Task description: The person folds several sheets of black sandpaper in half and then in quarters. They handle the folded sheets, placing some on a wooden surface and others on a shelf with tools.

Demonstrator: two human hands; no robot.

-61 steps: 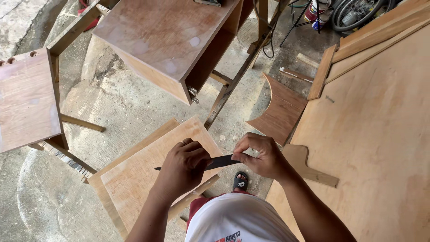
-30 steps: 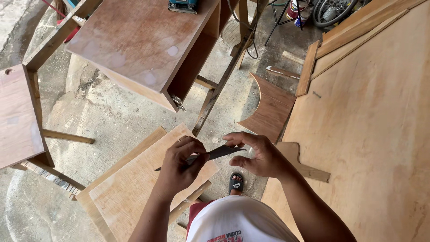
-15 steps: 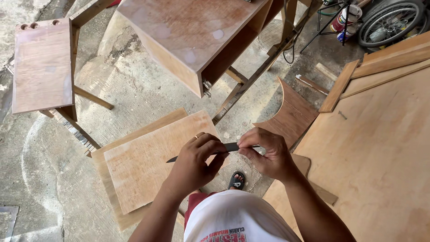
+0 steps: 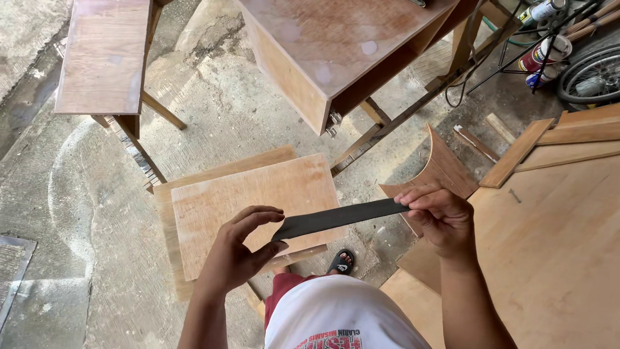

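A long, thin dark strip point(image 4: 339, 218) stretches between my two hands in front of my chest. My right hand point(image 4: 439, 216) pinches its right end between thumb and fingers. My left hand point(image 4: 239, 249) is at its left end, fingers curled and spread, thumb under the strip's tip. Below the hands, two stacked plywood panels point(image 4: 252, 200) lie on the concrete floor point(image 4: 213, 110).
A wooden cabinet point(image 4: 336, 45) stands ahead, a wooden stool-like table point(image 4: 106, 58) to the left. A curved plywood offcut point(image 4: 439, 165) and a large plywood sheet point(image 4: 555, 239) lie to the right. Spray cans point(image 4: 542, 52) and a wheel point(image 4: 591, 74) sit at top right. My sandalled foot point(image 4: 339, 262) shows below.
The view has shifted, so the furniture sits lower and further right in frame. My hands have drawn apart along the strip, and my left hand's fingers have loosened.
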